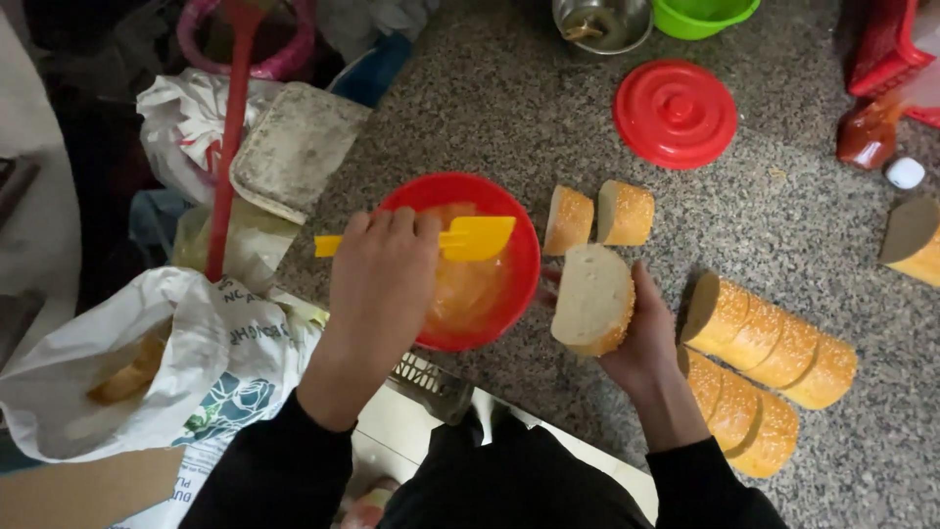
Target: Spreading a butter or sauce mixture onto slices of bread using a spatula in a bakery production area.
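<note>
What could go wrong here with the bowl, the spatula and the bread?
The red bowl sits close to the counter's front edge, so a push from the left hand with the yellow spatula might tip it. The slice in the right hand hangs beside the bowl and may get smeared or dropped.

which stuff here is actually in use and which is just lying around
In use: left hand, yellow spatula, red bowl of orange spread, right hand, bread slice, sliced loaves.

Lying about: red lid, green bowl, metal bowl, sauce bottle, white bag.
</note>
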